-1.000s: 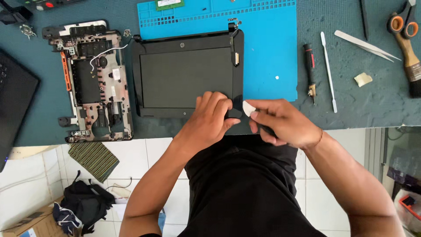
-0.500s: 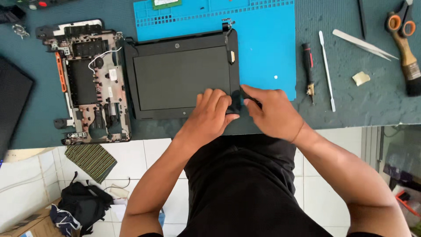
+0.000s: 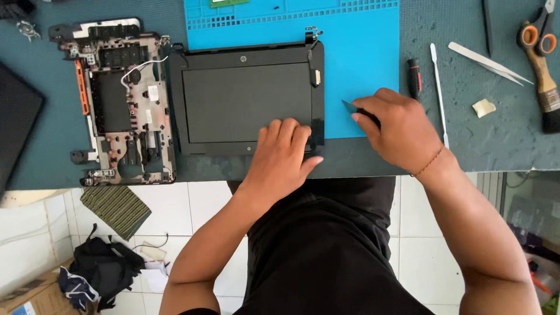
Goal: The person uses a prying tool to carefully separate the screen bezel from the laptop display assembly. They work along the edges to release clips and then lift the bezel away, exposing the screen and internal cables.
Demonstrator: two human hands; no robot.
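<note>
A black laptop screen panel (image 3: 245, 99) lies flat, partly on the blue work mat (image 3: 361, 52). My left hand (image 3: 284, 156) rests palm down on the panel's near right corner, fingers spread on the bezel. My right hand (image 3: 396, 131) is off the panel to its right, over the mat's edge, pinching a small thin grey pry pick (image 3: 349, 106) whose tip points left toward the panel's right side.
A stripped laptop base (image 3: 119, 99) sits left of the panel. On the dark bench to the right lie a screwdriver (image 3: 414, 77), a white spudger (image 3: 438, 93), tweezers (image 3: 489, 62), a brush (image 3: 543, 87), and scissors (image 3: 541, 26). The bench's front edge runs beneath my hands.
My right hand has pulled away from the panel's near right corner and moved right with the pick. My left hand stays on the corner, now flatter.
</note>
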